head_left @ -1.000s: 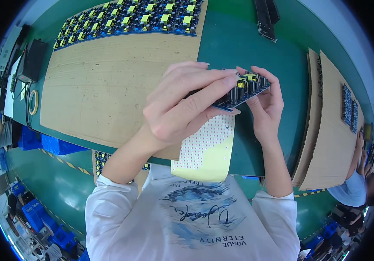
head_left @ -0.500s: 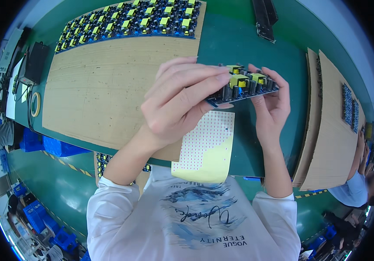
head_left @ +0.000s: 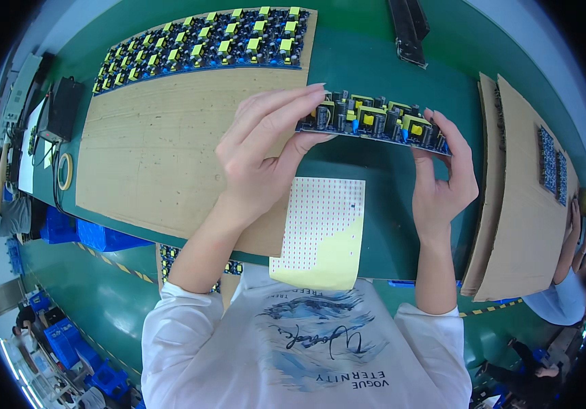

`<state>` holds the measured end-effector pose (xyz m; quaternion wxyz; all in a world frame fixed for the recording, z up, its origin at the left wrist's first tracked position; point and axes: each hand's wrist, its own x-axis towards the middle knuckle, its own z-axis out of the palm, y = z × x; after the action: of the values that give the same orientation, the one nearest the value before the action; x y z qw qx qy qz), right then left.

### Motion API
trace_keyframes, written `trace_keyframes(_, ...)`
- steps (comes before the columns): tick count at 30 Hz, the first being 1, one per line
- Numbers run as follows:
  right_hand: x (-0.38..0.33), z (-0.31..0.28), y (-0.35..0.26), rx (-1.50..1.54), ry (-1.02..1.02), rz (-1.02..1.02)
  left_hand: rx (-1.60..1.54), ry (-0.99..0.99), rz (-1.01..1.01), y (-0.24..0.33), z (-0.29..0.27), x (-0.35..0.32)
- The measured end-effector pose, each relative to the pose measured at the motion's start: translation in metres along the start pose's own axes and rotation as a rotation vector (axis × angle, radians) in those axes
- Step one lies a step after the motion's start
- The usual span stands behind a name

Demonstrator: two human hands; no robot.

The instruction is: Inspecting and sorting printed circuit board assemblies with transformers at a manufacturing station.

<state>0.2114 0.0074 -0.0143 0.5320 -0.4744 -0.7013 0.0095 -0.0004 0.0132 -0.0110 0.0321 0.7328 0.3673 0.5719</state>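
Between my two hands a circuit board [head_left: 374, 124] is held up above the green table, tilted so that its right end dips. Yellow transformers, dark capacitors and small blue parts crowd its upper side. My left hand [head_left: 265, 140] grips the left end, fingers above and thumb at the lower edge. The right end sits in my right hand [head_left: 446, 167], thumb at the near edge and fingertips at the far one. Below the board, a sheet of small labels [head_left: 323, 225] hangs over the table's near edge, its lower right part bare yellow.
A cardboard sheet [head_left: 163, 150] covers the table's left side, with rows of similar boards [head_left: 204, 49] at its far edge. Beyond my right hand stand cardboard pieces [head_left: 511, 204]. A black bracket [head_left: 410, 34] lies at the back; a tape roll [head_left: 65, 172] lies far left.
The board has turned from tilting up at the right to dipping there, showing more of its component side. My left fingers have drawn back toward its left end; my right hand has shifted right.
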Motion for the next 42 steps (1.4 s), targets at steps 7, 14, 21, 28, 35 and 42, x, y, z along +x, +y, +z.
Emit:
trace_keyframes(7,0.000,-0.003,0.001,-0.052,-0.030,-0.021,0.025,-0.010,-0.026,-0.002,0.003,-0.002)
trace_keyframes(14,0.000,-0.002,0.003,-0.040,-0.045,-0.017,0.028,-0.014,-0.048,-0.002,0.003,-0.002)
trace_keyframes(21,0.000,0.000,0.002,-0.049,-0.051,-0.005,0.035,-0.025,-0.079,0.002,0.002,0.000)
trace_keyframes(28,0.001,0.001,0.003,-0.021,-0.054,-0.014,0.048,-0.033,-0.129,0.003,0.002,0.000)
trace_keyframes(35,0.001,0.000,0.003,-0.015,-0.034,-0.040,0.042,-0.055,-0.151,0.008,0.000,-0.001)
trace_keyframes(42,0.001,0.000,0.003,-0.003,-0.033,-0.033,0.016,-0.046,-0.137,0.004,0.001,-0.002)
